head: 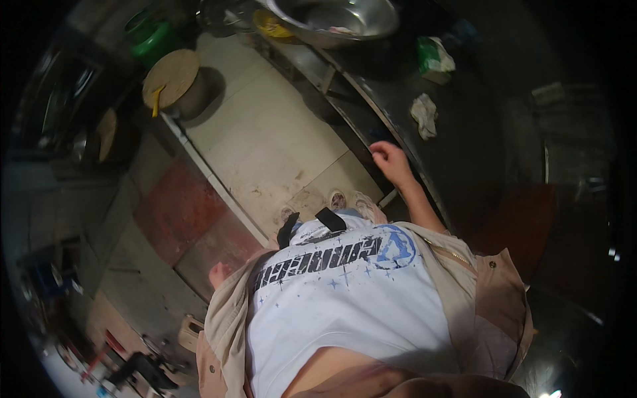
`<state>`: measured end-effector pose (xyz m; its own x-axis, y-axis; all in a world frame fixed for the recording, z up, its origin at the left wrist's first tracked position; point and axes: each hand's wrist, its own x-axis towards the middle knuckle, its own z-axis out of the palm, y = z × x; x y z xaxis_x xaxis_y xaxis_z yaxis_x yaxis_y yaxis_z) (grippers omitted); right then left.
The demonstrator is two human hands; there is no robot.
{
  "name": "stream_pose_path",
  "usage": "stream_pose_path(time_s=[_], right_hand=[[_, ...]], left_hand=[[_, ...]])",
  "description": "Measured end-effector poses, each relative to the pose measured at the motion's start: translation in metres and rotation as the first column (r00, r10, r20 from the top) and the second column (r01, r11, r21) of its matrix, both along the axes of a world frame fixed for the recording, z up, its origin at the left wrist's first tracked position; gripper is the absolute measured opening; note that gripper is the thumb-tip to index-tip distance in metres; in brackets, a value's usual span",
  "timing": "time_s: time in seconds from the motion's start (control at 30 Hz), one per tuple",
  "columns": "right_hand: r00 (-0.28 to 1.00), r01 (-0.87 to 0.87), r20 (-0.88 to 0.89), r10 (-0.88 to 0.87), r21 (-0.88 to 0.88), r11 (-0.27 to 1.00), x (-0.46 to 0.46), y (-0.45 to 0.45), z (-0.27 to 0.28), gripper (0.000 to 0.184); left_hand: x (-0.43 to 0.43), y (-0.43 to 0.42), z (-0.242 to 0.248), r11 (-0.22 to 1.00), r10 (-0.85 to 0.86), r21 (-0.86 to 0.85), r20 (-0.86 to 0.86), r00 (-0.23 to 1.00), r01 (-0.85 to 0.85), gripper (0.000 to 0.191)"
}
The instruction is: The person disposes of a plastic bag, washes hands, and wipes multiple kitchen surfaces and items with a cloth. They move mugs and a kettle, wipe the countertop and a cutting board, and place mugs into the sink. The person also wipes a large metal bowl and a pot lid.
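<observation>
My right hand [391, 160] is raised beside the metal edge of a dark table, its fingers loosely curled and nothing seen in them. On that table, beyond the hand, lies a crumpled white cloth or tissue [424, 116]. A green and white packet of tissues [435, 60] sits farther up. Low at my left side, partly hidden by my jacket sleeve, is my left hand [219, 274]; its fingers look bent, but whether it holds anything cannot be made out.
A large metal basin [343, 22] and a yellow dish [271, 24] stand at the table's far end. Across the tiled floor are a pot with a round lid [171, 77], a yellow-handled tool [157, 101] on it, and a green gas cylinder [154, 42]. A plastic stool [190, 332] stands lower left.
</observation>
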<state>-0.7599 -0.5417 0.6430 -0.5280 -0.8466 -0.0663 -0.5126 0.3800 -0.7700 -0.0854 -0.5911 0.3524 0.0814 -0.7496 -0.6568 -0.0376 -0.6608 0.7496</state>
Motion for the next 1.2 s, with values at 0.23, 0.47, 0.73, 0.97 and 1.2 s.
stream_pose_path(time_s=[0.23, 0.47, 0.73, 0.97, 1.2], right_hand=[[0.754, 0.392, -0.418, -0.507, -0.332, 0.858, -0.128, 0.029, -0.004, 0.034], [0.708, 0.508, -0.410, -0.575, -0.270, 0.818, -0.154, -0.049, -0.055, 0.038], [0.986, 0.166, 0.014, -0.167, -0.223, 0.961, -0.074, -0.149, -0.032, 0.034], [0.934, 0.296, 0.282, -0.220, -0.266, 0.918, -0.176, -0.023, -0.030, 0.032], [0.803, 0.509, 0.422, -0.422, -0.115, 0.853, -0.252, 0.108, -0.004, 0.028]], left_hand=[[-0.114, -0.155, 0.107, 0.966, -0.260, 0.014, 0.068, 0.963, 0.259, 0.022], [-0.261, -0.157, 0.183, 0.878, -0.450, -0.130, 0.107, 0.887, 0.461, 0.018], [-0.378, -0.149, 0.240, 0.668, -0.660, -0.182, 0.302, 0.687, 0.722, 0.025], [-0.443, -0.149, 0.244, 0.562, -0.759, -0.127, 0.315, 0.570, 0.817, 0.024], [-0.497, -0.150, 0.244, 0.459, -0.817, -0.158, 0.312, 0.485, 0.874, 0.024]])
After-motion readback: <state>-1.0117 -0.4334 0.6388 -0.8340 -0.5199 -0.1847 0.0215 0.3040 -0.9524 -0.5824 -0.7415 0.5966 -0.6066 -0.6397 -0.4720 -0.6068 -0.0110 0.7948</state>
